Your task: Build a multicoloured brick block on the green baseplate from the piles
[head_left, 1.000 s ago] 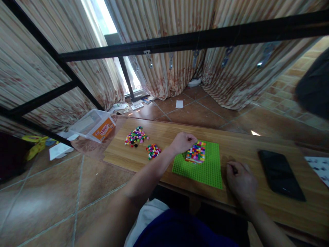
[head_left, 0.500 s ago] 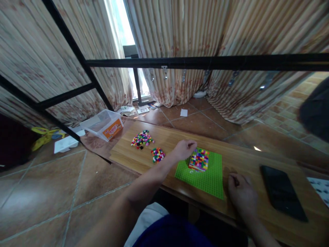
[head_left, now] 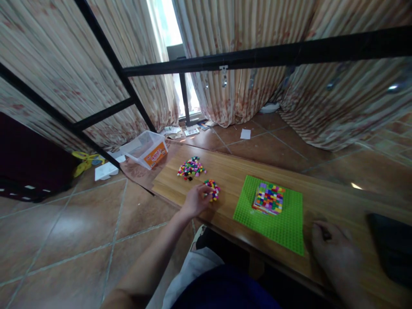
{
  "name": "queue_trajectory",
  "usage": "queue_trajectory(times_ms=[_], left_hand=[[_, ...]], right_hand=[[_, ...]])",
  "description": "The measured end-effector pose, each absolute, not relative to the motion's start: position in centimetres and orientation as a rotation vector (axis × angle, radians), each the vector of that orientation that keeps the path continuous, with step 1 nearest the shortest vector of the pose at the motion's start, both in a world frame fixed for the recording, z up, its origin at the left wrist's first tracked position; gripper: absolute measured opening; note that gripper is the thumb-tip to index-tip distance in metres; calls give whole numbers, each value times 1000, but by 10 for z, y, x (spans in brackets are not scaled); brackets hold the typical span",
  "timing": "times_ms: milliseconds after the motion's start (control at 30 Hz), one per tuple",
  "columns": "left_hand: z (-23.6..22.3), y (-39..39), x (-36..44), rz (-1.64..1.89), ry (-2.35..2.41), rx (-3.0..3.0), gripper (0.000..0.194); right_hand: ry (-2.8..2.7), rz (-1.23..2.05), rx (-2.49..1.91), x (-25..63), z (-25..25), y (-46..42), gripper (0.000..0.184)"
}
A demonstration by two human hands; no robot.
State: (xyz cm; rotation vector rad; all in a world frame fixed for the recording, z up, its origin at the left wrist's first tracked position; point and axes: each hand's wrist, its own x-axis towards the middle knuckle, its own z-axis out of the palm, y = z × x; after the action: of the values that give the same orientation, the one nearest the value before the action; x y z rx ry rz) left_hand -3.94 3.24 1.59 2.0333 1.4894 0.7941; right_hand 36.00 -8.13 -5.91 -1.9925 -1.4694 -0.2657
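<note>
My left hand (head_left: 197, 201) is at the smaller pile of toy building bricks (head_left: 213, 189), its thumb and fingertips slightly apart at the near-left edge of the pile. Whether a brick is between them is too small to see. On the green baseplate (head_left: 246, 210) stands a block built of many coloured bricks (head_left: 269, 198), in layers, with an uneven top. My right hand (head_left: 336, 249) rests on the table to the right of the baseplate. Its fingers are curled in, with a dark hollow and no brick visible in it.
A larger pile of loose bricks (head_left: 192, 168) lies farther back on the wooden table (head_left: 225, 161). Past the table's left end is a clear plastic box (head_left: 144, 148) with an orange label. A black tablet-like device (head_left: 392, 244) lies at the right. A dark metal bar (head_left: 257, 60) crosses beyond the table.
My left hand has moved left, from the built block's far-left corner to the smaller brick pile. My right hand stays beside the baseplate. The head view has shifted.
</note>
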Motion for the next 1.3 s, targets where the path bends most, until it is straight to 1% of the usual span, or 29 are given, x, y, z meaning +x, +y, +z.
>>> queue_trajectory(times_ms=[267,500,700,867,1000,1300], left_hand=[[7,26,-21,571,1592,2354,3],[8,28,-12,405,1746,2414,9],[6,38,-10,411,1741,2439,15],[2,40,-13,472,1733,2420,12],[2,40,-12,463,1741,2411,16],[4,43,-9,484,1664,2463,15]], right_hand=[[-1478,-298,-1987,359,-58,-81,34],[-1521,-321,-2012,358,-54,-82,32],[-1520,-373,-1967,357,-55,-82,33],[-1525,-386,-1964,357,-54,-82,33],[-1508,-350,-1977,355,-51,-82,33],[-1487,-337,-2010,355,-55,-82,33]])
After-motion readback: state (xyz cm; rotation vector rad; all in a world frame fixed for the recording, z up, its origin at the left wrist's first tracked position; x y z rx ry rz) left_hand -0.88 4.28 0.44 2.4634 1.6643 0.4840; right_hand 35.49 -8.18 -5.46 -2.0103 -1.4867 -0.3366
